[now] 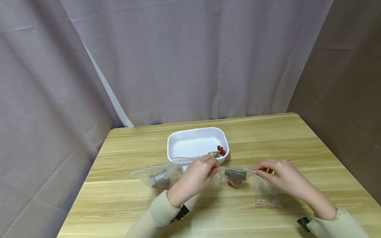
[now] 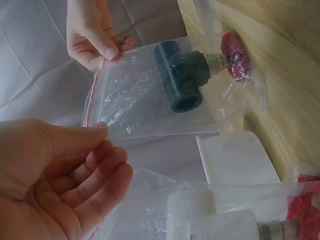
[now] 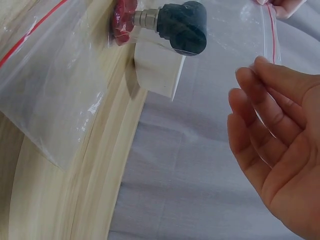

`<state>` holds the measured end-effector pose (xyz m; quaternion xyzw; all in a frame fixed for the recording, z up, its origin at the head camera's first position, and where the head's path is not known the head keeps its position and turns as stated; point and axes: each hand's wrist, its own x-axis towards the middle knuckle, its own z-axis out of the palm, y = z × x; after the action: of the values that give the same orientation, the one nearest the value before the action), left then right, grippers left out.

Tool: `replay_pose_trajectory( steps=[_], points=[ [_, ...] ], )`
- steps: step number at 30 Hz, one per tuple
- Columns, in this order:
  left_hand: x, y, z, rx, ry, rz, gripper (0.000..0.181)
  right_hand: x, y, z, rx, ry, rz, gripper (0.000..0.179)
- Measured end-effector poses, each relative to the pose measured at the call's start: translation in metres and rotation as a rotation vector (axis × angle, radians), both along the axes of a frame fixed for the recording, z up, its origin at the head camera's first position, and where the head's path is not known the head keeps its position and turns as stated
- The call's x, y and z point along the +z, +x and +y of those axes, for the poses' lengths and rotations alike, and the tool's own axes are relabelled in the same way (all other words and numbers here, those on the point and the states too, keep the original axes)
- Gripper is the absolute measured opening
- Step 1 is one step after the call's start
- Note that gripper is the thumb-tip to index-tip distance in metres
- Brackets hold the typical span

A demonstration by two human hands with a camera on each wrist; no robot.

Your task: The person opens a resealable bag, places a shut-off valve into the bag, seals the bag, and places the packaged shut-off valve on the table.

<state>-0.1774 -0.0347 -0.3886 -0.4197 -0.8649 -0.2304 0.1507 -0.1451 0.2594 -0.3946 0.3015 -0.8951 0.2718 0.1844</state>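
A clear zip bag (image 2: 135,92) with a red line along its top hangs between my two hands. Inside lies a dark green valve (image 2: 180,75) with a metal stem and a red handwheel (image 2: 235,56). My left hand (image 1: 200,172) pinches one top corner between thumb and forefinger. The opposite corner is pinched by my right hand (image 1: 276,170), its other fingers loosely bent. Left of the left hand, a second bag holds a grey valve (image 1: 160,179), which looks whitish in the left wrist view. Below the right hand lies a flat zip bag (image 1: 266,193) with nothing visible inside.
Behind the hands stands a white tray (image 1: 197,131). A brass valve (image 1: 219,151) with a red handwheel sits in its right front corner. Another bag's red-lined edge overlaps the tray's front. Grey curtains (image 1: 190,59) surround the wooden table (image 1: 119,205).
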Motion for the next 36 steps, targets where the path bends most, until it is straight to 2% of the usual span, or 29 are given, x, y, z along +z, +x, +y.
replay_pose_trajectory(
  steps=[8, 17, 26, 31, 36],
  points=[
    [-0.0027, 0.0000, -0.0008, 0.013, -0.030, 0.035, 0.004, -0.0008, 0.0022, 0.0002, -0.035, 0.041, -0.004, 0.024],
    [-0.0023, 0.0015, -0.0031, 0.018, -0.030, 0.043, 0.005, -0.0013, 0.0021, -0.0012, -0.046, 0.072, 0.048, 0.017],
    [-0.0008, 0.0008, -0.0010, 0.017, -0.035, 0.029, 0.005, -0.0078, 0.0019, 0.0008, -0.145, 0.013, 0.025, 0.022],
    [0.0000, 0.0014, -0.0004, 0.030, -0.042, 0.028, 0.005, -0.0077, 0.0016, 0.0006, -0.146, -0.014, 0.000, 0.021],
    [-0.0010, 0.0019, -0.0009, 0.027, -0.043, 0.026, 0.004, -0.0083, 0.0034, 0.0011, -0.127, -0.015, 0.012, 0.023]
  ],
)
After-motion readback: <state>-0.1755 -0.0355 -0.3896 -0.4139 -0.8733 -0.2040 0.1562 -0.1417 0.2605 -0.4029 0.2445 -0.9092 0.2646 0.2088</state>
